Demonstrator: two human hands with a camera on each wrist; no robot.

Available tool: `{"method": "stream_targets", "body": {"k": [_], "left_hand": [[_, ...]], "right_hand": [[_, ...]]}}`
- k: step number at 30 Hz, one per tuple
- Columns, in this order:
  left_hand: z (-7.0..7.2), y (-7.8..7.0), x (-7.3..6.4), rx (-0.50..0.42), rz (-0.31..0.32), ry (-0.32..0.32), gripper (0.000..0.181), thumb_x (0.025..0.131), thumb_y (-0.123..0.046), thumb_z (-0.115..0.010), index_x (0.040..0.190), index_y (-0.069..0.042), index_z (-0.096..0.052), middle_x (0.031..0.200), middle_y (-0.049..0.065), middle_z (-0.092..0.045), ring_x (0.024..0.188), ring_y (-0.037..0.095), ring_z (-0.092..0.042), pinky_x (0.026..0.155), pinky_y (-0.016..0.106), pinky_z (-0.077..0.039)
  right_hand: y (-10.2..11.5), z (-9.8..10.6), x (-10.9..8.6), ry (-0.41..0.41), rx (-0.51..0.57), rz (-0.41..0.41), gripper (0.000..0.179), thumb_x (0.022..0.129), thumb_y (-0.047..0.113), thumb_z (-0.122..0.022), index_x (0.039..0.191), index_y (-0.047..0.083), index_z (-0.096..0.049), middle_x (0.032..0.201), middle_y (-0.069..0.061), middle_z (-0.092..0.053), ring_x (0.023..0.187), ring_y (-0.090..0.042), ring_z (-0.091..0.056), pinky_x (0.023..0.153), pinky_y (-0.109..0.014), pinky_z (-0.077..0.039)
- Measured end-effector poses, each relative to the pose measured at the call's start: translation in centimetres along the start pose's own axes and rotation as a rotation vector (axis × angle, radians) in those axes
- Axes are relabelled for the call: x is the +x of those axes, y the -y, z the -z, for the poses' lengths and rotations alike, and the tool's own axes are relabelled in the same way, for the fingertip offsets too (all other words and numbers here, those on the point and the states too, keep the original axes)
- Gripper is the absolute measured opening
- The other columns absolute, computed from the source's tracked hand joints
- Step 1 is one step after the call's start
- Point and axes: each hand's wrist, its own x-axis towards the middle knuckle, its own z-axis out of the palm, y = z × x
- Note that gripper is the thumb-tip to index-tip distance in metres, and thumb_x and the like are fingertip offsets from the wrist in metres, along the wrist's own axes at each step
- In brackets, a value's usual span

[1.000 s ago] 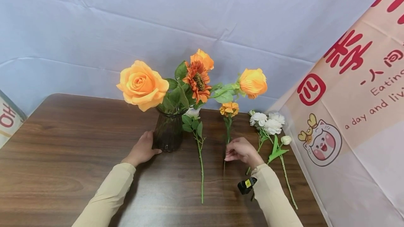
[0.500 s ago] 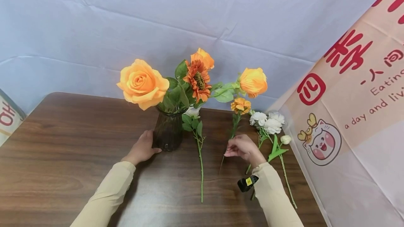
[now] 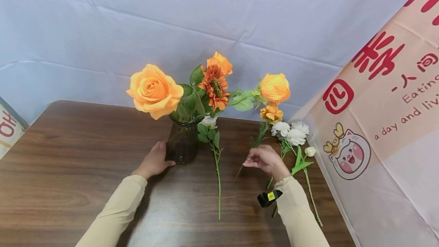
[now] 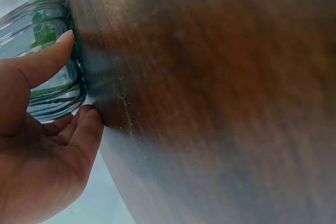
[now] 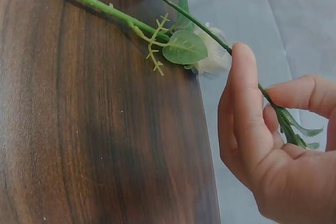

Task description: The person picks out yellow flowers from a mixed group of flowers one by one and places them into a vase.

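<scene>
My left hand grips the dark glass vase low on its left side; in the left wrist view the thumb and fingers lie round its base. Large orange roses and a rust-orange sunflower stand in the vase. Between thumb and fingers, my right hand pinches the thin green stem of a small orange flower. That flower tilts to the right, its bloom just below the rightmost rose. In the right wrist view the held stem crosses in front of a white flower.
One white flower on a long green stem lies between the hands. White flowers and a white tulip lie at the right edge of the brown table. A pale cloth hangs behind, a printed banner at right.
The small orange flower in my right hand has tipped to the right and slightly up, its stem end swinging left. My left hand and the vase have stayed in place.
</scene>
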Motion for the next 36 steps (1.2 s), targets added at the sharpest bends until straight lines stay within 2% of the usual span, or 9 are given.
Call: {"method": "stream_targets", "body": {"k": [7,21,36], "left_hand": [[0.0,0.1,0.1,0.005,0.008,0.011,0.076,0.084,-0.02,-0.066,0.132,0.019,-0.022,0.134,0.036,-0.026,0.125,0.047,-0.025,0.098,0.054,-0.03],[-0.1,0.1,0.1,-0.002,0.013,0.014,0.077,0.084,-0.02,-0.066,0.133,0.019,-0.021,0.135,0.037,-0.024,0.126,0.047,-0.024,0.099,0.054,-0.029],[-0.2,0.2,0.2,0.002,-0.004,-0.006,0.076,0.083,-0.02,-0.067,0.132,0.019,-0.024,0.132,0.035,-0.03,0.124,0.046,-0.028,0.098,0.053,-0.031]], "right_hand": [[0.3,0.2,-0.1,0.039,0.055,0.006,0.027,0.082,-0.011,-0.039,0.064,-0.002,-0.056,0.061,-0.01,-0.058,0.06,-0.022,-0.063,0.069,-0.035,-0.055],[0.6,0.0,-0.6,0.035,0.183,0.007,0.033,0.085,-0.013,-0.037,0.064,-0.003,-0.061,0.068,-0.013,-0.058,0.069,-0.026,-0.064,0.073,-0.038,-0.054],[1.7,-0.5,-1.3,0.06,0.264,0.053,0.036,0.088,-0.012,-0.034,0.066,-0.005,-0.061,0.073,-0.014,-0.057,0.073,-0.026,-0.062,0.077,-0.038,-0.052]]}}
